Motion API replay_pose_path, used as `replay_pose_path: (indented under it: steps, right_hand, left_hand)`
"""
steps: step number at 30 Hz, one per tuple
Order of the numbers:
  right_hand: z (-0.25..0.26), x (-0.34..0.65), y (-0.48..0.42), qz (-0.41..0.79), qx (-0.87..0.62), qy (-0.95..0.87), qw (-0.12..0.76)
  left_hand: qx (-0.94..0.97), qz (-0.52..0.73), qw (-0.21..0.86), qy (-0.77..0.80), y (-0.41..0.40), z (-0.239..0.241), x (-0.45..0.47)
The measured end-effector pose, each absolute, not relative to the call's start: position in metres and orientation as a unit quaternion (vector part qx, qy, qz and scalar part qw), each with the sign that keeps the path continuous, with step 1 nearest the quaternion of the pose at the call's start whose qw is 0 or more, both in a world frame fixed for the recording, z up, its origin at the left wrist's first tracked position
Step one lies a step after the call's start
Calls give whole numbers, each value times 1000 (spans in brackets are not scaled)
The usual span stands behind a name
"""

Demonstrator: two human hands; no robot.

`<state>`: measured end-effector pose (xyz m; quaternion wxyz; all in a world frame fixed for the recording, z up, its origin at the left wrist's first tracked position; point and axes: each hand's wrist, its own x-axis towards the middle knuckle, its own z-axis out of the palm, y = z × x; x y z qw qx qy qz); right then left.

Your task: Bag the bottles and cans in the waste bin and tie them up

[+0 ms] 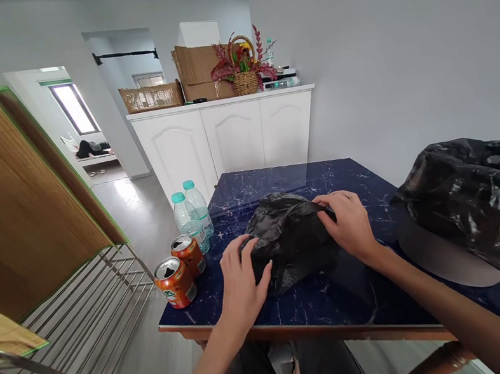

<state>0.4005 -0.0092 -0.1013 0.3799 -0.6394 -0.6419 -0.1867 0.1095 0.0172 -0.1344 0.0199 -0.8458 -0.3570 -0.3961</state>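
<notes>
A crumpled black plastic bag (290, 235) lies in front of me on the dark blue marbled table (296, 314). My right hand (347, 221) pinches the bag's upper right edge between thumb and fingers. At the bag's left side is my left hand (242, 272), its thumb and index finger spread apart; whether its fingertips touch the plastic is hard to see. Two orange drink cans (176, 282) (188, 254) with opened tops stand upright at the table's left edge. Behind them are two clear plastic bottles (187, 220) (199, 207) with teal caps.
A larger black plastic bag (480, 204) covers the table's right side, over a grey rounded flat piece (446, 259). Beyond the table stands a white cabinet (234, 135) bearing cardboard boxes (200, 70) and a flower basket (245, 81). A metal rack (94, 317) is at left.
</notes>
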Motion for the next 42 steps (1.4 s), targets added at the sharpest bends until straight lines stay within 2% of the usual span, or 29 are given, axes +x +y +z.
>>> replay_pose_path:
  steps: [6,12,15,17,24,28,32,37,39,42]
  right_hand:
    - [-100,407,-34,-74,-618,-645,444]
    - [-139,440,-44,7,-614,-702,362]
    - [-158,451,-41,-6,-642,-673,367]
    - [-164,455,-38,-33,-660,-639,393]
    - [-154,466,-38,-112,-677,-576,444]
    - [-149,467,-50,-58,-657,-648,381]
    - [-147,468,-71,-55,-667,-678,304]
    - [-151,476,-87,-95,-643,-714,260]
    - [-156,478,-87,-93,-628,-739,226]
    - [-161,479,-89,-39,-606,-777,167]
  left_hand:
    - [-901,-268,-13,-340,52,-144,129]
    - [-851,-357,-59,-381,46,-138,105]
    - [-804,-418,-117,-407,38,-134,86]
    - [-808,-406,-113,-411,31,-135,70]
    - [-947,-225,-14,-229,-10,-144,29]
    - [-973,-175,-30,-148,-38,-130,29]
    - [-960,-258,-54,-96,-45,-106,35]
    - [-893,-373,-108,-227,5,-95,80]
    - [-901,-326,-104,-267,37,-103,107]
    - [-933,-184,-106,-290,73,-123,135]
